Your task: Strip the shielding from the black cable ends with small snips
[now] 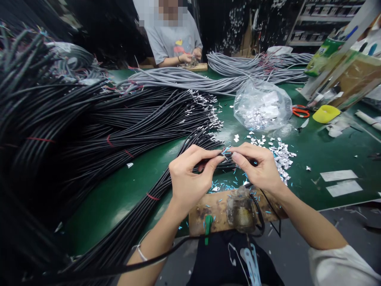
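Observation:
My left hand (192, 174) is closed in a pinch, thumb against index finger, at the end of a black cable whose body is mostly hidden by the fingers. Thin light-blue wires (226, 151) fan out between the two hands. My right hand (257, 165) pinches at these wires from the other side, fingertips nearly touching those of the left. Below the hands, a wooden board (198, 206) carries a small stained metal block (242, 214). Under my left forearm runs a bundle of black cables (160, 182), tied with a red band.
More black cables (143, 119) with stripped ends pile up at left. Grey cables (184, 79) lie behind them. Foil scraps (282, 159) and a plastic bag (262, 105) sit to the right, near orange-handled scissors (300, 111). Across the table, a person (175, 39) works with both hands.

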A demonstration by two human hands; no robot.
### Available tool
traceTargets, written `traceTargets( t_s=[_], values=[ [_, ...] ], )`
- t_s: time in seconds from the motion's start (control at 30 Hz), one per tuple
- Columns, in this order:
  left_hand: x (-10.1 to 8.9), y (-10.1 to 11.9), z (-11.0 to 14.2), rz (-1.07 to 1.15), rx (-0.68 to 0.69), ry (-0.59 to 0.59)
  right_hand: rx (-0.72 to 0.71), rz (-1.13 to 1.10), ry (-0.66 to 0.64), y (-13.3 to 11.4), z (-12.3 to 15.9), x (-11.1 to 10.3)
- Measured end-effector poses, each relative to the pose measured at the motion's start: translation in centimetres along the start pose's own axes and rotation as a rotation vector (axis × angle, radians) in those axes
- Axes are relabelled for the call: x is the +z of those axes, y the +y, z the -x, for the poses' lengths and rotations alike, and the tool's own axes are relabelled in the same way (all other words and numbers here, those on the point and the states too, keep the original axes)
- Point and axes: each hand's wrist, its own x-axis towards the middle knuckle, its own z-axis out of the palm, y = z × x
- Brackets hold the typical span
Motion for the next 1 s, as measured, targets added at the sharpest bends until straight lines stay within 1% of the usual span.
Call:
traceTargets(
  t_s=[0.13,0.43,0.63,1.0],
  values=[
    [0.03,0.12,-0.04,-0.039,0.041,0.028,0.009,0.013,0.005,0.03,0.07,0.12],
    [-0.27,0.23,-0.16,-0.056,0.042,0.003,0.045,-0.046,-0.015,-0.02,-0.01,0.21],
    [-0.35,0.31,-0.16,-0.100,0.060,-0.030,0.020,-0.028,0.002,-0.13,-0.11,0.18],
    [0.30,0.06,0.22,-0.208,0.174,0.054,0.008,0.078,0.005,-0.16,-0.03,-0.13]
  ],
)
